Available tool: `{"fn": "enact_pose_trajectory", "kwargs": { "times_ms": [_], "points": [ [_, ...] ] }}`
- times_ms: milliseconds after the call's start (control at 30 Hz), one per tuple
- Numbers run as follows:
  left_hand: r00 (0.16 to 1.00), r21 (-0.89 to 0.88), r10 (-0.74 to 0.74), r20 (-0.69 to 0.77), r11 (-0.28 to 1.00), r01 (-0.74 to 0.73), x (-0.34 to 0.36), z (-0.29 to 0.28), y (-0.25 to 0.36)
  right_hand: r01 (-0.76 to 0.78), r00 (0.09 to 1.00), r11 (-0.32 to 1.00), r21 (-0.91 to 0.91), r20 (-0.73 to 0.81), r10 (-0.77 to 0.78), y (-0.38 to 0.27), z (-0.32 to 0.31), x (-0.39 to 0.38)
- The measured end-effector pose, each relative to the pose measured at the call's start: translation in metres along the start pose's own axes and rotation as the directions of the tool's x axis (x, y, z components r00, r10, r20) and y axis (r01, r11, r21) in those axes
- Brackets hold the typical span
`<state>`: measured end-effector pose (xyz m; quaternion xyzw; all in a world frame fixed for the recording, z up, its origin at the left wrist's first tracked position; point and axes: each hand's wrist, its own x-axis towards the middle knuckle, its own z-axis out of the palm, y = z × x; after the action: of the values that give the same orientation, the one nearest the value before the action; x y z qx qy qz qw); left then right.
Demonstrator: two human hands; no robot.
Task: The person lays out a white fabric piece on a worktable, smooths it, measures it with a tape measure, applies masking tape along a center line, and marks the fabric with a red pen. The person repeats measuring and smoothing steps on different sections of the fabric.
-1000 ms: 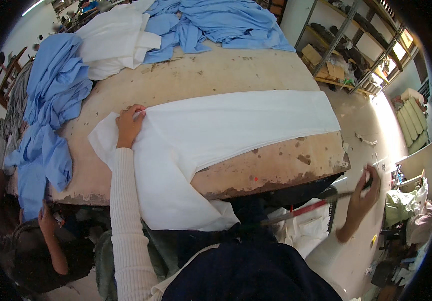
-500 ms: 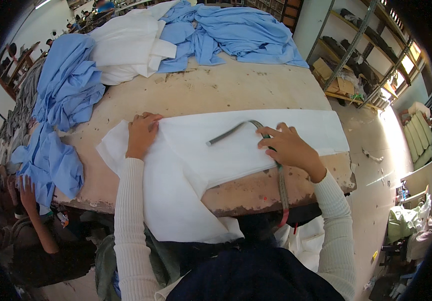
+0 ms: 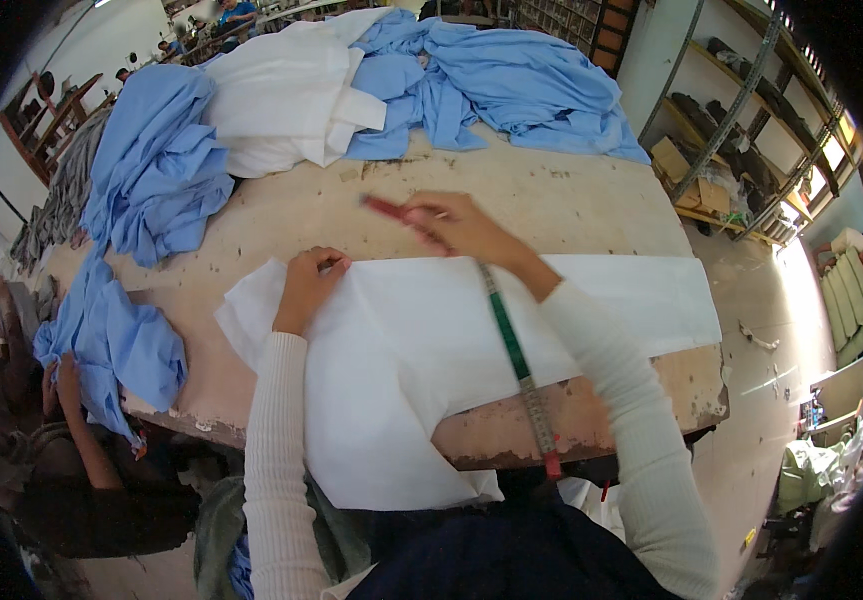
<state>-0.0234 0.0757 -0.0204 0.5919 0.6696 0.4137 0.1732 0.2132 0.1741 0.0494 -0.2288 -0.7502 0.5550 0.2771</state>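
A folded white garment (image 3: 361, 440) lies along the near side of the table, one part of it hanging over the front edge. My left hand (image 3: 311, 290) is on its far edge at the left, fingers curled and pinching the fabric. My right hand (image 3: 456, 228), slightly blurred, is raised just past the garment's far edge, closed on a tape measure (image 3: 509, 335). The tape's red end sticks out leftward from my fingers. Its green and grey length runs back across the white cloth and over the front table edge.
Blue cloth (image 3: 521, 85) and a white cloth pile (image 3: 286, 90) lie along the table's far side. More blue cloth (image 3: 156, 150) is heaped at left, where a co-worker's hand (image 3: 69, 385) touches its lower end. Metal shelves (image 3: 726, 110) stand at far right.
My right hand has moved left and away from me with the tape measure, drawing it across the garment. My left hand stays on the fabric. The co-worker's hand now touches the blue cloth.
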Motion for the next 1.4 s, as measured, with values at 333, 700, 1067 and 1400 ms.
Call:
{"fn": "enact_pose_trajectory", "kwargs": {
  "times_ms": [333,700,1067,1400],
  "points": [
    [0.999,-0.084,-0.022,0.05,0.996,0.026,0.001,-0.007,-0.01,-0.116,0.983,0.873,-0.475,0.072,0.17,0.046,0.04,0.025],
    [0.989,-0.217,0.018,0.147,0.976,0.014,0.011,0.001,-0.007,0.01,1.0,0.911,-0.413,0.005,-0.009,0.046,0.018,0.011],
    [0.983,-0.118,0.079,0.168,0.991,-0.06,0.016,0.001,-0.014,-0.166,0.708,0.788,-0.593,-0.627,-0.323,-0.158,-0.116,-0.301],
    [0.982,0.018,-0.053,0.183,0.999,0.05,0.01,-0.015,-0.003,-0.479,0.432,0.874,-0.086,-0.889,0.149,-0.024,-0.324,-0.303]
  ]
}}
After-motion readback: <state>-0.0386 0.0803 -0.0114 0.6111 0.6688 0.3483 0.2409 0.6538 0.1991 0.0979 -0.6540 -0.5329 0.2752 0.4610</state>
